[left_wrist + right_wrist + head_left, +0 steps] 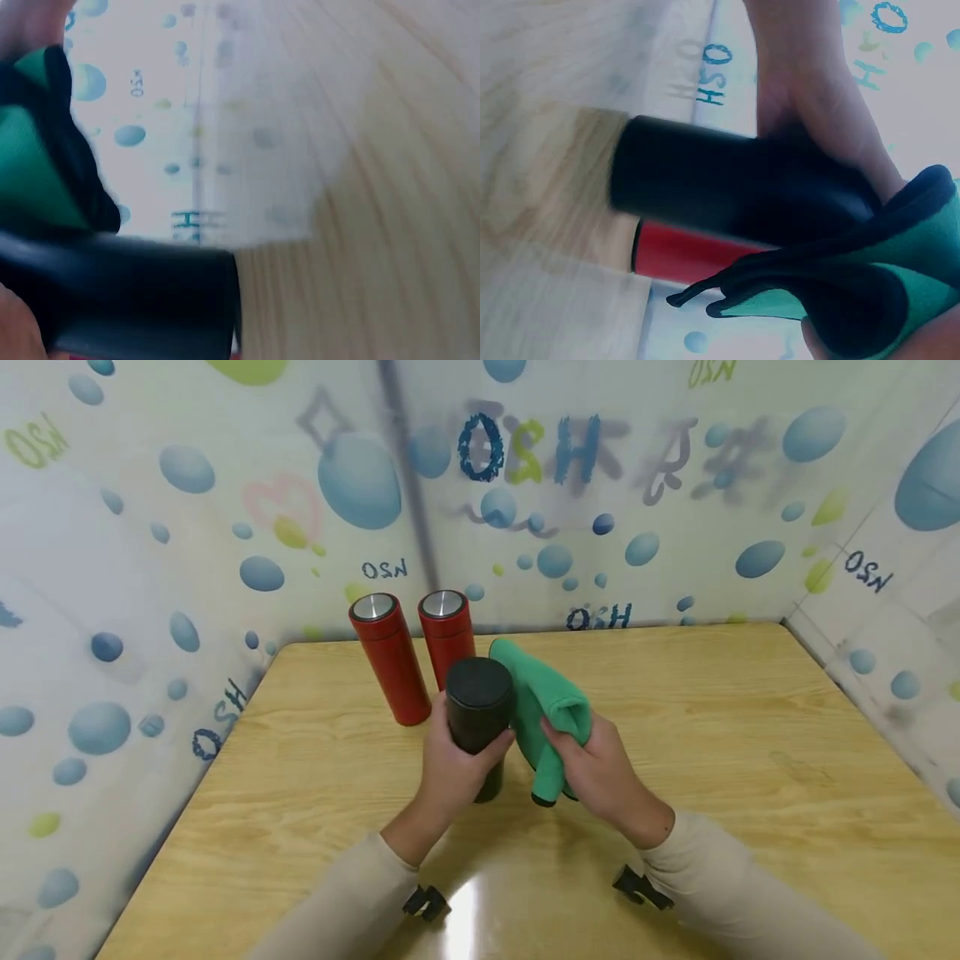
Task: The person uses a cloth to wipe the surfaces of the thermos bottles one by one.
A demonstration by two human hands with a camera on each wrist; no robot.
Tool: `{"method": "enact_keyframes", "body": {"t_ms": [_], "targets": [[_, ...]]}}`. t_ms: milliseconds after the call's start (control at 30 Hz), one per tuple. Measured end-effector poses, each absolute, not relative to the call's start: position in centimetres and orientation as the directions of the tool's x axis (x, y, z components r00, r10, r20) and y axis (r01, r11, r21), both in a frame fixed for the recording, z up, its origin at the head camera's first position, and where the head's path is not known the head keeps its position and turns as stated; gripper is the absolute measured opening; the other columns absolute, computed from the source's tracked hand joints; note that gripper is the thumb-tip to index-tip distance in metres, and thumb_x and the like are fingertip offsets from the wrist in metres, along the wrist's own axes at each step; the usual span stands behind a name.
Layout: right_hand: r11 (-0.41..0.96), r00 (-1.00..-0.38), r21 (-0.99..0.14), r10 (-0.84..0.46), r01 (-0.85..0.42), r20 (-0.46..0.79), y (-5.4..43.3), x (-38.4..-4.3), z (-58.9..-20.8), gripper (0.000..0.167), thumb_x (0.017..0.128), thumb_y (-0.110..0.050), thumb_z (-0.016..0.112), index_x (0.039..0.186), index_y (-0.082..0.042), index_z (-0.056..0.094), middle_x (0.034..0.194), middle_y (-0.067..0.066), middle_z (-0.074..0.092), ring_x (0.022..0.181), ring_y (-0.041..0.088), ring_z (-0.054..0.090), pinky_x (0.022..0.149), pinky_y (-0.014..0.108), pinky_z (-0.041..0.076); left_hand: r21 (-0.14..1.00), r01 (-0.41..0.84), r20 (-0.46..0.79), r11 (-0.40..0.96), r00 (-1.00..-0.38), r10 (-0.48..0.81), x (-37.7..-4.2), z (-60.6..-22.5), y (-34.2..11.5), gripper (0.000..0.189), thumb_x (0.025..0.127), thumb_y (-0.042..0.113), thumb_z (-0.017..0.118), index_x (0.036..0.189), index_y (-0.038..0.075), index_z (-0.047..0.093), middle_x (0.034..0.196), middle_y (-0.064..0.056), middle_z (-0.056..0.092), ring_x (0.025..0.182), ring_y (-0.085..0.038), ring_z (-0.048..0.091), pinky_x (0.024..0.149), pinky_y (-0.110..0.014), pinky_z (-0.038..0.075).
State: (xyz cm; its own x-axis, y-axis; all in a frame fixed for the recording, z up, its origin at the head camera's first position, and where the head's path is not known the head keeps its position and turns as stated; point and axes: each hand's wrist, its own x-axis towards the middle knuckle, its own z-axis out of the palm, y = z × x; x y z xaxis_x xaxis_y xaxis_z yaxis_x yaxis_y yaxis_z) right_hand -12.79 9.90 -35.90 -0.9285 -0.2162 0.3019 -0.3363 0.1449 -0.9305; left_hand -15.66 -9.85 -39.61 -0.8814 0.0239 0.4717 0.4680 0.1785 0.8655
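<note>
In the head view my left hand (442, 772) grips a black vacuum flask (480, 689) around its body, below the dark lid. It stands upright, close over the table. My right hand (603, 777) pinches a bunched green cloth (532, 681) with black edging, and the cloth lies along the flask's right side. The right wrist view shows the flask (697, 180) lengthwise, its near end overlapped by folds of the cloth (930, 232). In the left wrist view the flask's lower end (135, 300) is seen close up, beside the cloth (37, 165).
Two red vacuum flasks, a left one (393, 672) and a right one (450, 639), stand behind the black flask, with silver-topped lids. The wooden table (712, 710) reaches back to a wall covering (660, 543) printed with blue drops. Black straps (426, 903) hang by both wrists.
</note>
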Motion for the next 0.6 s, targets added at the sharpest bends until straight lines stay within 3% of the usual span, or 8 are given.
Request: {"method": "enact_keyframes", "body": {"t_ms": [133, 267, 367, 600], "targets": [[0.139, -0.929, -0.930, -0.203, -0.341, 0.311, 9.4, -13.0, -35.7, 0.042, 0.104, -0.015, 0.051, 0.143, 0.001, 0.048, 0.137, 0.017, 0.061, 0.120, 0.023, 0.062, 0.097, 0.036, 0.053, 0.880, 0.455, 0.457, 0.134, -0.889, 0.017, -16.1, -39.8, -8.7, 0.069, 0.081, 0.025, 0.081, 0.137, 0.014, 0.042, 0.129, -0.003, 0.057, 0.116, -0.021, 0.056, 0.100, -0.047, 0.048], [0.123, -0.928, -0.933, -0.211, -0.337, 0.307, 9.2, -12.9, -35.7, 0.037, 0.104, -0.012, 0.049, 0.138, 0.004, 0.049, 0.117, 0.019, 0.064, 0.093, 0.014, 0.066, 0.084, 0.026, 0.055, 0.882, 0.457, 0.457, 0.112, -0.889, 0.025, -16.4, -39.7, -7.6, 0.066, 0.080, 0.026, 0.081, 0.131, 0.010, 0.042, 0.127, -0.005, 0.058, 0.114, -0.021, 0.056, 0.099, -0.047, 0.048], [0.108, -0.927, -0.935, -0.212, -0.338, 0.311, 9.1, -12.9, -35.7, 0.031, 0.103, -0.009, 0.048, 0.131, 0.005, 0.048, 0.097, 0.018, 0.058, 0.074, 0.012, 0.058, 0.074, 0.025, 0.052, 0.876, 0.473, 0.470, 0.093, -0.881, 0.047, -16.8, -39.7, -7.0, 0.065, 0.081, 0.021, 0.080, 0.130, 0.009, 0.041, 0.129, -0.005, 0.057, 0.115, -0.022, 0.056, 0.099, -0.047, 0.048], [0.113, -0.923, -0.930, -0.214, -0.349, 0.320, 8.5, -12.9, -36.0, 0.034, 0.099, -0.005, 0.053, 0.131, 0.004, 0.046, 0.109, 0.013, 0.056, 0.097, 0.018, 0.056, 0.091, 0.023, 0.049, 0.872, 0.484, 0.481, 0.072, -0.875, 0.050, -17.3, -40.1, -6.3, 0.063, 0.080, 0.014, 0.080, 0.129, 0.006, 0.040, 0.127, -0.007, 0.059, 0.113, -0.022, 0.058, 0.097, -0.046, 0.050]]}}
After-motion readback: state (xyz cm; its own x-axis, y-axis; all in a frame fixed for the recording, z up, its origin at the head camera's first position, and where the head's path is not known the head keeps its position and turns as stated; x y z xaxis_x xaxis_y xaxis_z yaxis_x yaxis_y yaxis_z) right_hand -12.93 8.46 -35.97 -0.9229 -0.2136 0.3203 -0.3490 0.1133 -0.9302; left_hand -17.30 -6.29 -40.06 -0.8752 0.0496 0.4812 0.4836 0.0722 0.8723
